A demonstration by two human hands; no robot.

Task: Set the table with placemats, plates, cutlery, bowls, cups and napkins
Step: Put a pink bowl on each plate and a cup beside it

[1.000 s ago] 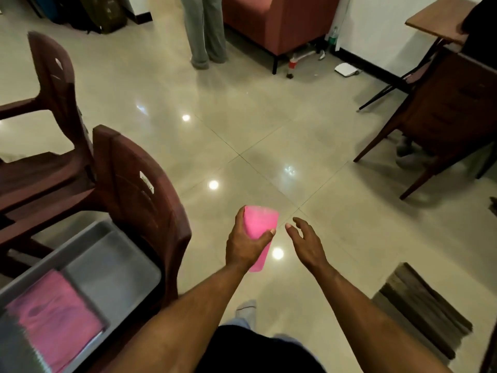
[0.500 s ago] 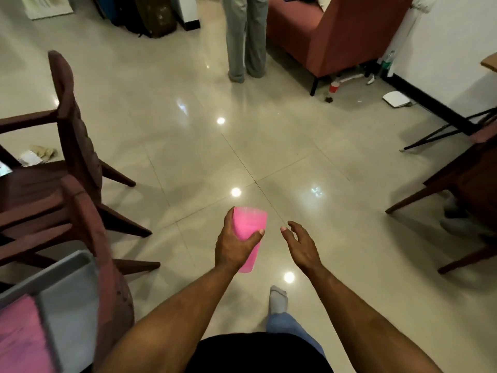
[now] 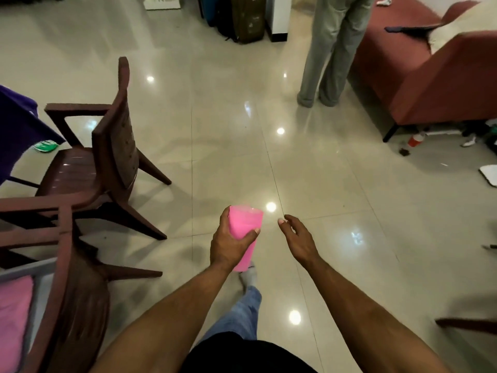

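Over the tiled floor (image 3: 336,184), mid-stride, the person is carrying a pink cup (image 3: 245,224) upright in the left hand (image 3: 230,244): thumb and fingers (image 3: 255,232) are wrapping round its middle, rim up and base hanging below the palm, with a socked foot (image 3: 248,275) showing just beneath it. The right hand (image 3: 300,239) is hanging just beside the cup, apart from it, loosely spread and holding nothing. Compared with a second ago, the view is swinging left: the two dark chairs (image 3: 115,146) are now filling the left side, the red sofa (image 3: 430,84) is sitting at the upper right, and a purple-covered table edge (image 3: 18,125) is coming in at far left, with something green (image 3: 45,146) lying beside it. The grey tray (image 3: 40,267) with pink cloth (image 3: 13,319), well in frame earlier, is now sliding off at lower left behind the nearer chair. The grasp on the cup is reading as unchanged across the frames. Judgement: the cup is in transit from the tray toward the table, so the placing step is not yet done. A standing person's trouser legs (image 3: 330,49) are visible beyond, well apart from the path.
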